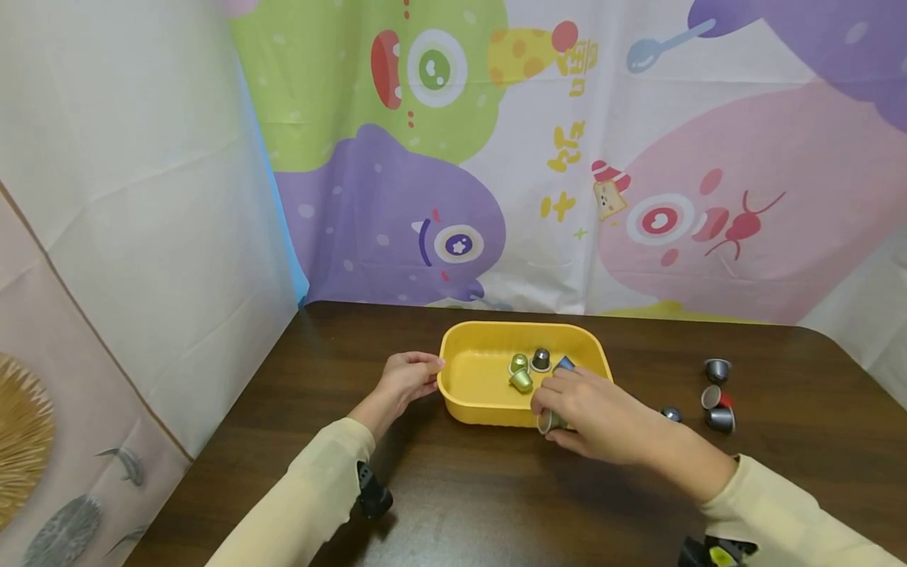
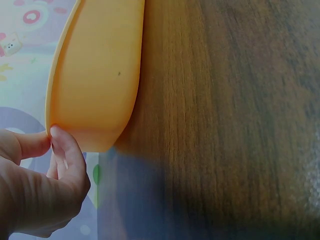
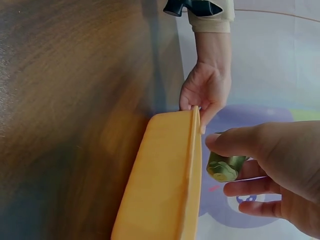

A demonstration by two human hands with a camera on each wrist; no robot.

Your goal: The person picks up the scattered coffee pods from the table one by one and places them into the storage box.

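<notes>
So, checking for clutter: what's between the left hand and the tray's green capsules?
From the left hand to the green capsules, the head view shows only the tray: left wall, bare floor.

Vis. qty: 1 yellow tray (image 1: 475,382); 2 hands (image 1: 406,376); 9 capsules (image 1: 521,381), i.e. 2 green caps. (image 1: 520,362), 1 black cap. (image 1: 541,359), 1 blue cap. (image 1: 564,363) in tray; 1 held green cap. (image 3: 224,169); 3 grey caps. (image 1: 719,370), 1 red cap. (image 1: 712,398) on surface (image 1: 453,496).

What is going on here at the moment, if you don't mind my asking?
A person's left hand pinches the left rim of a yellow container, while the right hand holds a green capsule near its front rim. Inside lie two other green capsules and a dark one; a blue one shows beside the right hand. More capsules lie on the table to the right.
</notes>
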